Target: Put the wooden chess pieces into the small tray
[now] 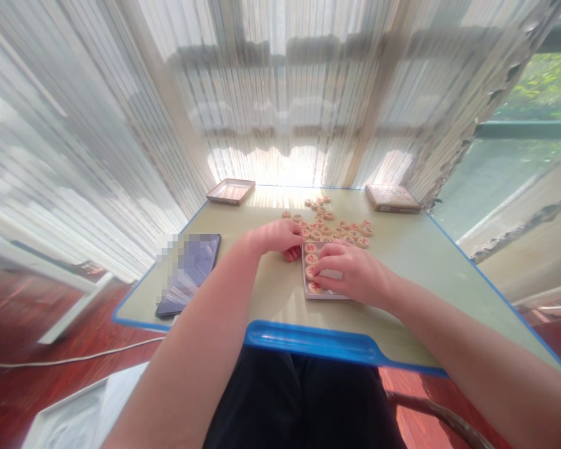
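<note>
A shallow open box (326, 298) lies on the table in front of me, with a column of round wooden xiangqi pieces (310, 248) marked in red along its left side. My right hand (353, 268) reaches over the box from the right and covers much of its inside. Its bent fingertips rest on a xiangqi piece (311, 272) low in that column. At the box's upper left corner is my left hand (283, 238), fingers curled in; whatever they may hold is hidden. Just beyond the box, loose xiangqi pieces (325, 230) lie scattered, some red-marked, others dark.
An open shallow lid (231, 191) sits at the table's far left corner, a flat closed box (393, 197) at the far right. A dark tablet (191, 274) lies at the left edge. The table (425, 280) has a blue front groove (308, 342); a white cable (75, 362) hangs left.
</note>
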Demonstrator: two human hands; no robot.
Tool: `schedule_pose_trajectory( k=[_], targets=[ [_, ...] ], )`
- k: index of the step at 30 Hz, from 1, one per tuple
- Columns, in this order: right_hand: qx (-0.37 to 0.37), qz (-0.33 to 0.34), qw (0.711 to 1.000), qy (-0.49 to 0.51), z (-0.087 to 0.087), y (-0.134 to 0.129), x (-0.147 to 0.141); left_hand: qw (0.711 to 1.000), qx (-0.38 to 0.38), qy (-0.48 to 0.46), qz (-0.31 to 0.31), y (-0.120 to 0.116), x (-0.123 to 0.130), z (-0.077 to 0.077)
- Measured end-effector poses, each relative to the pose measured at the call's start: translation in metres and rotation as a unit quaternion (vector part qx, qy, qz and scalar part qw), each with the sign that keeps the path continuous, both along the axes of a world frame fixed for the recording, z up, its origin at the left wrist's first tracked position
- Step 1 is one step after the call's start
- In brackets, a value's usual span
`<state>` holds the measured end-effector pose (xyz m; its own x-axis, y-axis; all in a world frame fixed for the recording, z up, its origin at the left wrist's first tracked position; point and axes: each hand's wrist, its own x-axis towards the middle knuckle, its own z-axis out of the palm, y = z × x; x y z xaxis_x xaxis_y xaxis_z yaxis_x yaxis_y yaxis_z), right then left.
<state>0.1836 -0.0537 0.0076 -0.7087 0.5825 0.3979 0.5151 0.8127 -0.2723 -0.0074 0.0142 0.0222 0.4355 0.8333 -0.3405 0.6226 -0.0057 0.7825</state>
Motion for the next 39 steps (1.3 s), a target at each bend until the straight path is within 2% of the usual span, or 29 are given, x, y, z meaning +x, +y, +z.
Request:
schedule_pose_trajectory(
  k=[9, 15, 19, 24, 30, 39],
  targets=[
    [-0.058, 0.014, 0.997, 0.043, 0.007, -0.004, 0.003, 1.000, -0.002, 0.009, -0.006, 0.002, -0.002, -0.001],
    [-0.140, -0.063, 0.986, -0.062, 0.015, -0.011, 0.004, 1.000, 0.001, 0.001, 0.002, 0.000, -0.001, -0.002],
    [-0.152, -0.061, 0.982, -0.093, 0.013, -0.012, 0.001, 1.000, 0.006, 0.005, -0.007, 0.001, -0.002, -0.003],
    [-0.173, -0.045, 0.981, -0.078, 0.011, -0.011, -0.001, 1.000, 0.008, 0.006, -0.011, 0.003, -0.003, -0.005],
    [-0.182, -0.093, 0.976, -0.079, 0.010, -0.011, -0.004, 1.000, 0.001, 0.015, 0.002, 0.001, -0.002, -0.003],
    [-0.176, -0.071, 0.979, -0.076, 0.007, -0.008, -0.001, 1.000, 0.001, 0.009, -0.002, 0.000, -0.002, -0.001]
  ],
)
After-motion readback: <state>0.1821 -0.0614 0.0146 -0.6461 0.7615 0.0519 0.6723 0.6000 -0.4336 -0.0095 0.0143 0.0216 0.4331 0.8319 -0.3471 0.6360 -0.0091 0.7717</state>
